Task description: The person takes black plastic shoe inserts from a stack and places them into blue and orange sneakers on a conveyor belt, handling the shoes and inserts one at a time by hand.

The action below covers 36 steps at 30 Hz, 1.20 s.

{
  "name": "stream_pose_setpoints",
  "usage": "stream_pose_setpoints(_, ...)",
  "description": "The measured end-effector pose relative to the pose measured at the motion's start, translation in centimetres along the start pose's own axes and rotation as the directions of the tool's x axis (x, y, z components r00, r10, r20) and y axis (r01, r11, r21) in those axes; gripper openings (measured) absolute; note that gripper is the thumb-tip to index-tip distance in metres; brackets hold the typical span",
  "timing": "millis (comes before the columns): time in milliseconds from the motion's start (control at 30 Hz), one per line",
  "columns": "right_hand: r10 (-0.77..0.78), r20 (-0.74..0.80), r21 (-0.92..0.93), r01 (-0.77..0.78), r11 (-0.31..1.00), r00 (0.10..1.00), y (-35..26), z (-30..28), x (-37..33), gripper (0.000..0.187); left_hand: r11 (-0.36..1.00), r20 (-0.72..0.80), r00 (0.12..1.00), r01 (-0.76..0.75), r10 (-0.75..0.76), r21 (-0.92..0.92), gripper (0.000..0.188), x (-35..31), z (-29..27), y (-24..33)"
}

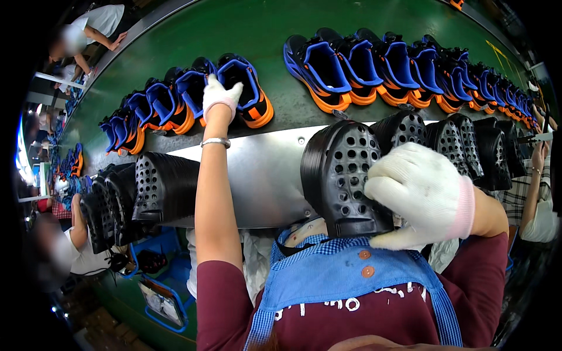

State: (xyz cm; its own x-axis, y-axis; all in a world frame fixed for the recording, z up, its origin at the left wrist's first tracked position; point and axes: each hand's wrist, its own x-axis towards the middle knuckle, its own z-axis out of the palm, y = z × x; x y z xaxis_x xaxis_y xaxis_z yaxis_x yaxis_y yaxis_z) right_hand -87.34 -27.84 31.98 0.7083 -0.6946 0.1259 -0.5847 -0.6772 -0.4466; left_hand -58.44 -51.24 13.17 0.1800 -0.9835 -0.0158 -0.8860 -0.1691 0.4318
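Note:
My left hand, in a white glove with a pink cuff, reaches across to a row of shoes. Its thumb and forefinger are spread at the collar of the end shoe, which is black and blue with an orange sole. Nothing shows between those fingers; the others are partly hidden. My right hand, gloved alike, lies against the right side of a stack of black perforated plastic inserts. The fingers are curled at the stack's edge, with the thumb by its lower end. Their tips are hidden.
Two rows of like shoes stand on the green worktop. A bare metal plate lies nearer me. More insert stacks stand left and right along it. Below left is a blue frame. Co-workers are at both sides.

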Motion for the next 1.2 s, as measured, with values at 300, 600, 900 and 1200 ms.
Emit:
stream_pose_setpoints(300, 0.025, -0.095, 0.071, -0.019, 0.997, 0.995, 2.4, -2.1, -1.3, 0.059, 0.932, 0.096, 0.967, 0.199, -0.238, 0.302, 0.063, 1.0, 1.9, 3.3)
stream_pose_setpoints(600, 0.017, -0.227, -0.132, -0.048, 0.990, 0.974, 1.1, -2.1, -1.1, 0.060, 0.997, 0.162, 0.987, 0.008, -0.020, 0.072, 0.075, 2.0, 1.0, -1.0)
stream_pose_setpoints(900, -0.071, -0.288, -0.194, 0.014, 0.981, 0.955, -0.4, -2.6, -0.8, 0.062, 0.409, 0.164, 0.824, -0.088, 0.543, -0.908, 0.074, -10.3, -7.5, 5.6)
stream_pose_setpoints(1200, -0.112, -0.242, -0.149, 0.077, 0.986, 0.964, -1.8, -2.0, 0.5, 0.063, -0.153, 0.214, 0.659, 0.454, 0.721, -0.878, 0.092, -18.6, -9.4, 8.5)
